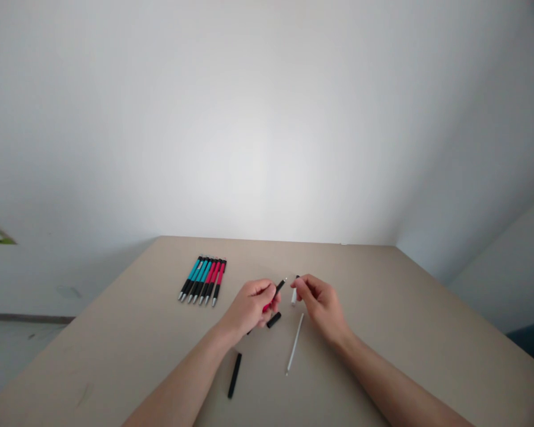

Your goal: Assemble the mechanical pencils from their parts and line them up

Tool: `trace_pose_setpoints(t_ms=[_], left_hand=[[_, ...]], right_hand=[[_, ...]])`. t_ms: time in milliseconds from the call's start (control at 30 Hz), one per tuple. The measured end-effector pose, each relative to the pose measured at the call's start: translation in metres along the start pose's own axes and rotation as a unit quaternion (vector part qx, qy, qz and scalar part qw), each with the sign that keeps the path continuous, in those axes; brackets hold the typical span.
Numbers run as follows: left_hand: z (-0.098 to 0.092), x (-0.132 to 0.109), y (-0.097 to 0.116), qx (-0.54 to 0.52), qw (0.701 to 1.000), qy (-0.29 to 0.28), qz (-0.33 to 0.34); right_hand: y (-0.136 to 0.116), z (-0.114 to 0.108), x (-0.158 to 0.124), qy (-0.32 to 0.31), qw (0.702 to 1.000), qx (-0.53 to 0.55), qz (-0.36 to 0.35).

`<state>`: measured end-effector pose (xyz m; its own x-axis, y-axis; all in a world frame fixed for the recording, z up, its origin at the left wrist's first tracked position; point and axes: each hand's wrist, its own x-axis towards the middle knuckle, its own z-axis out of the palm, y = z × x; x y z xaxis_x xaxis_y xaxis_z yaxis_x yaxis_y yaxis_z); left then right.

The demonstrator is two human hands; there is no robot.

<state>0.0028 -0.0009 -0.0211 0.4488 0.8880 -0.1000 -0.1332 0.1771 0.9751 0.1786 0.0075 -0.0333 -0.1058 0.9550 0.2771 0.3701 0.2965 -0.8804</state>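
My left hand (pixel 253 303) is closed around a pen (pixel 280 287) whose red barrel shows between the fingers. The pen's black end points up and to the right, with a small pale tip. Close by on the right, my right hand (pixel 318 299) has its thumb and fingertips pinched together; whatever they hold is too small to make out. Partly hidden behind those fingers is a small white piece (pixel 293 296) with a dark top. Below the hands lie a short black tube (pixel 274 320) and a thin white refill (pixel 295 345). A longer black tube (pixel 234 375) rests near my left forearm.
Several pens (pixel 202 280) with teal or red barrels and black grips lie in a slanted row at the left of the beige table (pixel 360 279). A white wall (pixel 267 118) rises behind the table's far edge.
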Motion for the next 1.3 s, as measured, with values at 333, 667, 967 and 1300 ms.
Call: trace_pose_setpoints(t_ms=[333, 667, 967, 1300], left_hand=[[0.003, -0.001, 0.010, -0.027, 0.993, 0.114, 0.027], [-0.001, 0.002, 0.005, -0.049, 0.989, 0.140, 0.029], [-0.001, 0.002, 0.005, -0.043, 0.983, 0.169, 0.053], [-0.001, 0.003, 0.007, -0.079, 0.976, 0.187, 0.078]], right_hand=[[-0.003, -0.002, -0.004, -0.100, 0.965, -0.193, -0.149], [-0.013, 0.000, -0.011, -0.208, 0.934, -0.214, -0.195], [0.016, -0.004, 0.004, -0.024, 0.965, -0.234, -0.113], [0.019, -0.006, 0.004, 0.014, 0.970, -0.225, -0.085]])
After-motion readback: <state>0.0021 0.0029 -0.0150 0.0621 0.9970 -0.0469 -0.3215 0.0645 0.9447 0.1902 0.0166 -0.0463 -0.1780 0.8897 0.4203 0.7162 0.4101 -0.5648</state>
